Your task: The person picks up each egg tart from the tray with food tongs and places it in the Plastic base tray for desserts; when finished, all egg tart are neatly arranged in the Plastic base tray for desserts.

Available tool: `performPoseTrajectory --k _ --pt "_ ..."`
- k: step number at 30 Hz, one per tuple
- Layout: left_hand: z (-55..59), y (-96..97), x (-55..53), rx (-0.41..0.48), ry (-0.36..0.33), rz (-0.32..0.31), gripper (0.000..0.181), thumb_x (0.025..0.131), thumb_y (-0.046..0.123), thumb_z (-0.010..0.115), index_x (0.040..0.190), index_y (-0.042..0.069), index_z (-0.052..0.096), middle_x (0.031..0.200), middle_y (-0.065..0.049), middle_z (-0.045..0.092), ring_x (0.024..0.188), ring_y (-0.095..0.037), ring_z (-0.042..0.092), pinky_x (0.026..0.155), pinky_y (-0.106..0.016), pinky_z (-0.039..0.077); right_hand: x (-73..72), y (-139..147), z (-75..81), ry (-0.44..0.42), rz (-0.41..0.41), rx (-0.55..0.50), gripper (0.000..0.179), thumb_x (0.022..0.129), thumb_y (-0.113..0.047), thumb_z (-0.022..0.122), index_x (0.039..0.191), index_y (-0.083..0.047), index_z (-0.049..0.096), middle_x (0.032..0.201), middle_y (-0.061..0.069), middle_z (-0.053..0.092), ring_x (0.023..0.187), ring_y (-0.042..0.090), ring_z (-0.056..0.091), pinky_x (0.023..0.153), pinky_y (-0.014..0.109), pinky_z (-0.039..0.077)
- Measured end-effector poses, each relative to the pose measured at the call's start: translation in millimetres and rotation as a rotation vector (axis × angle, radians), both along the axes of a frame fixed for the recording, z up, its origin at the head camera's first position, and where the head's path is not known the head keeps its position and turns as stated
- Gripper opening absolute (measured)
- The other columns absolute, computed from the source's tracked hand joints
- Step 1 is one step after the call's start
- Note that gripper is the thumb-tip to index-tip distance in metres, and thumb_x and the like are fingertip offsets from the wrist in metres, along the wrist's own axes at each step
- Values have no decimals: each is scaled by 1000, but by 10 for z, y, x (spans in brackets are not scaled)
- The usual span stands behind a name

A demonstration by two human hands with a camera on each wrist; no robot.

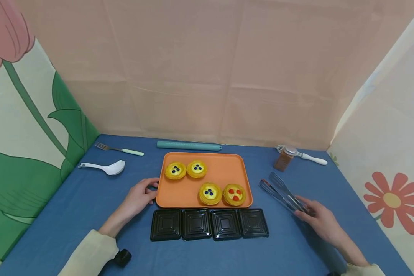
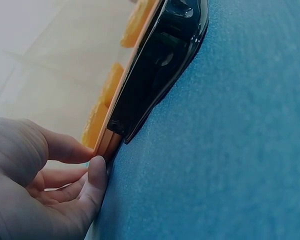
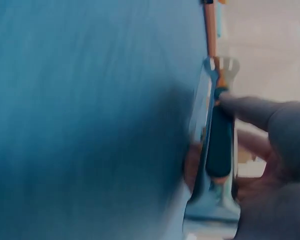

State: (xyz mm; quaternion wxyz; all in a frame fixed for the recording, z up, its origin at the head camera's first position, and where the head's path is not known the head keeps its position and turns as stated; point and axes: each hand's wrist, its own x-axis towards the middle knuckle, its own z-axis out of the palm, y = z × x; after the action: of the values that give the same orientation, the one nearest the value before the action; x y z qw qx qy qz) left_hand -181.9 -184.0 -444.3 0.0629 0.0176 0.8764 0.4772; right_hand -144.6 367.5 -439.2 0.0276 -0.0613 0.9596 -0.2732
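My left hand (image 1: 138, 197) grips the left edge of an orange tray (image 1: 224, 168), with thumb and forefinger on its rim in the left wrist view. On the tray lie three egg tarts with dark berries, one (image 1: 175, 170) at the back left, another (image 1: 197, 169) beside it and a third (image 1: 210, 193) at the front. A tart with red pieces (image 1: 234, 194) sits front right. To the right of the tray, my right hand (image 1: 319, 222) holds metal food tongs (image 1: 279, 191) by their dark grip; their tips point toward the tray, apart and with nothing between them.
Several black square plastic containers (image 1: 166, 225) stand in a row before the tray. A teal rolling pin (image 1: 189, 145) lies behind it. At left are a fork (image 1: 124, 150) and a white ladle (image 1: 114, 168); at right, a shaker jar (image 1: 284, 159) and a whisk (image 1: 314, 158).
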Motion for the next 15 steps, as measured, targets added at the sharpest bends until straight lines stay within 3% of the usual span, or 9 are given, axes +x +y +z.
performPoseTrajectory --k 6,9,13,15 --pt "-11 -2 -7 2 -1 1 49 97 5 60 143 -6 48 123 -20 54 80 -19 60 64 -30 55 35 13 73 16 -2 34 60 94 -32 73 143 -4 56 102 10 61 87 23 58 66 36 48" --pt "-18 -7 -3 10 0 -2 49 97 5 60 143 -6 49 123 -19 54 80 -19 60 64 -31 55 67 0 103 12 -35 25 60 92 -33 75 144 -8 57 110 13 62 84 22 61 63 34 49" --pt "-7 -9 5 14 4 -7 49 97 4 60 143 -6 49 123 -19 54 77 -20 60 63 -31 54 123 -44 166 33 -60 17 60 91 -37 76 143 -13 59 104 9 61 74 18 56 55 30 42" --pt "-1 -8 7 13 7 -10 49 97 4 60 143 -6 49 123 -19 54 75 -20 60 63 -31 53 155 -71 207 62 -57 21 58 90 -41 76 141 -16 62 105 6 62 77 18 58 57 29 44"
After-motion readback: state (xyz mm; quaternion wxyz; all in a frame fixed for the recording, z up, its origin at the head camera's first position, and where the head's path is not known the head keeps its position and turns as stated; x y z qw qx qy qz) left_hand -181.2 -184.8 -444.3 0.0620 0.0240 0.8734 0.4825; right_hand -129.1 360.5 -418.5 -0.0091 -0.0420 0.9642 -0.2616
